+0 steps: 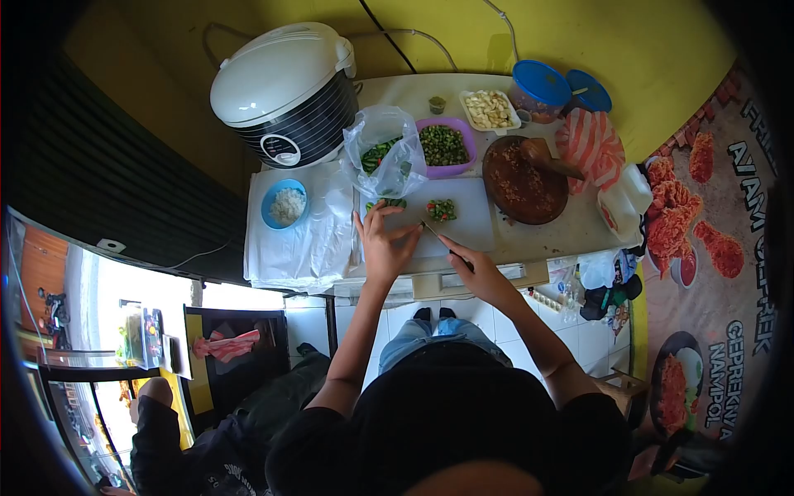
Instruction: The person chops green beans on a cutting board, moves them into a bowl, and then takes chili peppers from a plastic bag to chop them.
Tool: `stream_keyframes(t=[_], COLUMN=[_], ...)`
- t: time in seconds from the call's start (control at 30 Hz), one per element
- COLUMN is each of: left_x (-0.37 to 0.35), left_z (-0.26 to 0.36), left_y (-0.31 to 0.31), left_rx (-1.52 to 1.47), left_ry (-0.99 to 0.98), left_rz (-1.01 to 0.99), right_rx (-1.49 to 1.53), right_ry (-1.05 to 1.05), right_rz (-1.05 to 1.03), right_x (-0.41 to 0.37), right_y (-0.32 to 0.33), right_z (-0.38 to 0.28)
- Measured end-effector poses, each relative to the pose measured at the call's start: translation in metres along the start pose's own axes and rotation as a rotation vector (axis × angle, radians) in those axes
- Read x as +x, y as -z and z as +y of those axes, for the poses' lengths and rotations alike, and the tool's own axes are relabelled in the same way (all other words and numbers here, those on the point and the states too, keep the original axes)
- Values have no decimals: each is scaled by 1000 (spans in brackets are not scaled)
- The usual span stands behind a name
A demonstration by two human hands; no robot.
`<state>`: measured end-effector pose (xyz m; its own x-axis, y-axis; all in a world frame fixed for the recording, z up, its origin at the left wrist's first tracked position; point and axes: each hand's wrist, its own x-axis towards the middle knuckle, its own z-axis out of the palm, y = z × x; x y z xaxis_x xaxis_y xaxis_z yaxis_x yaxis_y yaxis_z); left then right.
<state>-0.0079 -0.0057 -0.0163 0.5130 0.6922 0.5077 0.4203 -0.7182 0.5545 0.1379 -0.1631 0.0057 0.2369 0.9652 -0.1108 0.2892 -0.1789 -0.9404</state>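
Note:
My right hand (477, 273) is closed round the dark handle of a knife (434, 232), its blade pointing up and left over the white cutting board (475, 236). Close to the blade tip is my left hand (387, 246), its fingers spread apart over the board's left side. Beyond those fingertips lie green chillies (395, 202), partly covered by the hand. A small heap of chopped red and green chillies (442, 210) rests mid-board, just above the knife.
Behind the board are a plastic bag of green chillies (385, 145), a purple tub of chopped green pieces (444, 147) and a tray of peeled cloves (489, 111). A stone mortar (523, 186) stands right; a rice bowl (285, 204) and rice cooker (285, 91) left. Another person (223, 446) is at lower left.

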Motion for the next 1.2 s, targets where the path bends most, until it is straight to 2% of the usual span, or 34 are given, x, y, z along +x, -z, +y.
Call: stream_keyframes(t=[0.03,0.13,0.33,0.43,0.5,0.57,0.63,0.97,1.13,1.2], left_x=[0,1,-1,-8,-10,-12,-13,-15,-12,-11], left_z=[0,1,2,6,10,9,9,3,1,0], left_y=[1,2,2,1,2,0,0,4,4,2], left_rx=[3,9,54,76,81,83,74,67,91,88], left_ry=[-2,-6,-15,-19,-6,-2,8,47,93,92], left_rz=[0,-7,-6,-12,-16,-13,-12,36,92,113], right_rx=[8,-33,-120,-183,-186,-199,-220,-117,-2,68], right_ry=[-20,131,84,-71,78,85,-53,32,-4,-152], right_rz=[-18,40,45,-1,73,81,24,7,-6,-38], right_x=[2,12,3,-11,-16,-23,-34,-35,-28,-31], right_y=[2,0,-3,3,-2,-3,3,10,-5,-5], right_z=[-2,13,7,-13,3,13,-2,12,-4,-14])
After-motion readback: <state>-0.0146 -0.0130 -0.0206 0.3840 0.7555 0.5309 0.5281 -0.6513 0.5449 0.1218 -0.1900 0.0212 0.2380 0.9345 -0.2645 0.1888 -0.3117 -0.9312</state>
